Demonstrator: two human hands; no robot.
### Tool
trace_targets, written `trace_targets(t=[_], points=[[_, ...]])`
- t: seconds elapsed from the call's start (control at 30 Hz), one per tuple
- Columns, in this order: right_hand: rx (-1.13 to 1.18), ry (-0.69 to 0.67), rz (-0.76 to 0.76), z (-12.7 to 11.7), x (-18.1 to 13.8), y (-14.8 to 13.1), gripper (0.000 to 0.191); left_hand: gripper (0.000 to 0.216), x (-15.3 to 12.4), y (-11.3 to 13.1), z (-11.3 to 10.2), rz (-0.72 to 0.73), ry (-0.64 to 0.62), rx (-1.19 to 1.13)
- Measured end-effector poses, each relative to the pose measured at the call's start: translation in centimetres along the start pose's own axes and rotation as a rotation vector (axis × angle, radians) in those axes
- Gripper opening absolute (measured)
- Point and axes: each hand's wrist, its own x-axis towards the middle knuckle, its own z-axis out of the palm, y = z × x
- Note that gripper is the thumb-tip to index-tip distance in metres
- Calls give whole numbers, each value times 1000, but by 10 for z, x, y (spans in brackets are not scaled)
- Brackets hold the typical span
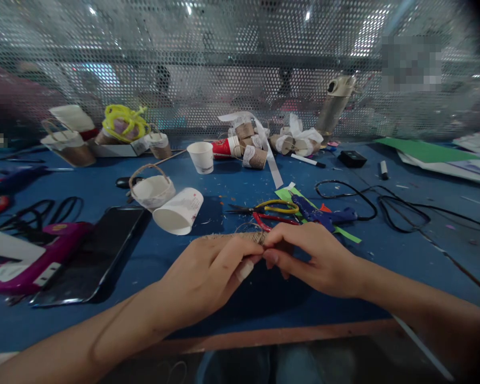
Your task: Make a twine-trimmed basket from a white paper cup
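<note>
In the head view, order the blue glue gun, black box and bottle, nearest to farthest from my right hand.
From your right hand:
1. Blue glue gun, just beyond it.
2. Black box, farther back, slightly right.
3. Bottle, farthest back.

The burlap roll [246, 236] is tan, the glue gun [324, 214] and surface [232, 186] blue. The yarn [114, 114] is yellow, the sheet [428, 151] green, the panel [224, 80] hole-dotted grey.

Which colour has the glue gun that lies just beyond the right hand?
The glue gun is blue; it shows best in the head view.
</note>
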Motion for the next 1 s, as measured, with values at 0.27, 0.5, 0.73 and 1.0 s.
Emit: trace_targets(t=[0.27,0.5,0.73,1.0], points=[[-119,156,-176,2,1,4,7,13,6,5,-6,-241,-88,-318],[-249,185,-358,3,-3,11,12,29,18,6,-14,-331,-221,-589],[-263,36,-209,-4,-3,11,10,22,17,1,-13,-228,-237,-504],[-134,-26,-76,-6,-3,4,9,18,11,-3,-10,-140,-239,-309]])
